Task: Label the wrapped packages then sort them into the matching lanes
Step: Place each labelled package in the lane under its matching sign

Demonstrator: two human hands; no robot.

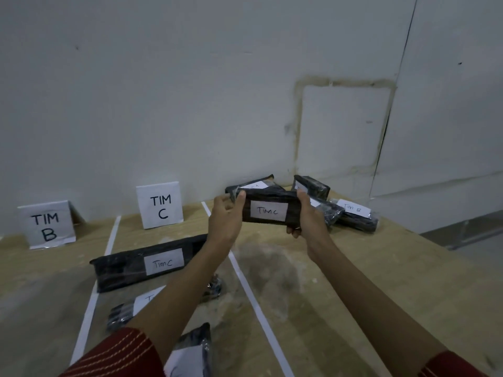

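The left hand (226, 216) and right hand (306, 217) gripped a Tim C package (268, 210) above the tape-lined wooden counter (353, 268) by a grey wall (190, 91).

Grey wall (190, 91) behind with a stained rectangular patch outline (299, 126); dusty plywood worktop (353, 268); grey floor (479, 248) at right.

Black wrapped package (268, 210) (labelled "Tim C") held aloft, nearly level.

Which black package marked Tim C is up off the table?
The Tim C package held at its ends by the left grip and right grip; the second Tim C package lies flat before the TIM C sign.
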